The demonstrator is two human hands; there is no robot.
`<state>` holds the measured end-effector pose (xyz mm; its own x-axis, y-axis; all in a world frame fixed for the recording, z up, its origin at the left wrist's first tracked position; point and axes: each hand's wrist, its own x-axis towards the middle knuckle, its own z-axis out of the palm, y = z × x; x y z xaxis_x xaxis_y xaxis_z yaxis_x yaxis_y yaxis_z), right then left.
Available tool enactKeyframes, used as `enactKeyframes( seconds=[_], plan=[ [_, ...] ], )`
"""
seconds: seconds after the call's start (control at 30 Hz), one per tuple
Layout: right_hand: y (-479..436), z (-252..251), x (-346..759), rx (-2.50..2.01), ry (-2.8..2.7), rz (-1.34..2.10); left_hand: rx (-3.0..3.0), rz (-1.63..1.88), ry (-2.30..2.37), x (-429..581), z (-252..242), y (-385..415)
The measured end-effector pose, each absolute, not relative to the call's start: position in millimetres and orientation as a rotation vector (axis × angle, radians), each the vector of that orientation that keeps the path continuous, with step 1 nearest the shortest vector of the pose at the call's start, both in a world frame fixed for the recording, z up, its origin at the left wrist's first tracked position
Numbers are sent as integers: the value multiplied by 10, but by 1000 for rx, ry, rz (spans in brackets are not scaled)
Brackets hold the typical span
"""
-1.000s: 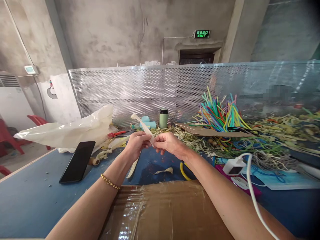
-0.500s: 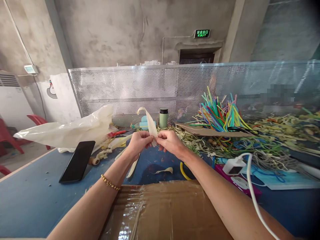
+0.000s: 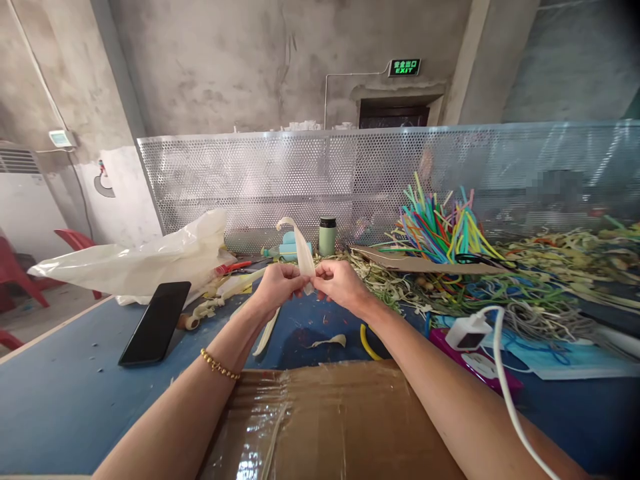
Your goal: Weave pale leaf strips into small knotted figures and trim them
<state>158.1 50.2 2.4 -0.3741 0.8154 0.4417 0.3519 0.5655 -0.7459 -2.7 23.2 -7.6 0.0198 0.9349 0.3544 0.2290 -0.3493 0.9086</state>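
Between both hands stands a pale, cream-coloured strip that looks like dried husk [image 3: 303, 252], its tip curling over to the left. My left hand [image 3: 280, 285] pinches its lower end from the left, fingers closed. From the right, my right hand [image 3: 340, 285] pinches the same end, so the fingertips of both hands nearly meet. The lowest part of the strip is partly hidden by the fingers. Below the hands, a small pale husk scrap [image 3: 330, 341] lies on the blue table [image 3: 65, 400], near a longer pale strip [image 3: 267, 333].
A taped cardboard box [image 3: 345, 420] is close in front of me. To the left are a black phone [image 3: 155, 323] and a plastic bag [image 3: 145, 257]. A green flask [image 3: 327, 237] stands behind the hands. Rightward lie colourful strips [image 3: 443, 227], a white charger [image 3: 469, 332] and a blue mask [image 3: 575, 353].
The curled tip of the strip has shifted very slightly to the right and down. Both hands keep their pinch in nearly the same place.
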Motion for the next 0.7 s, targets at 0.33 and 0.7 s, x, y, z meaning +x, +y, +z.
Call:
enactKeyframes(
  seconds=[0.33, 0.7],
  plan=[
    [524, -1, 1597, -972, -2026, 615, 1657, 1354, 1221, -27, -77, 232],
    [523, -26, 1585, -969, -1986, 715, 1733, 1338, 1112, -19, -95, 238]
  ],
)
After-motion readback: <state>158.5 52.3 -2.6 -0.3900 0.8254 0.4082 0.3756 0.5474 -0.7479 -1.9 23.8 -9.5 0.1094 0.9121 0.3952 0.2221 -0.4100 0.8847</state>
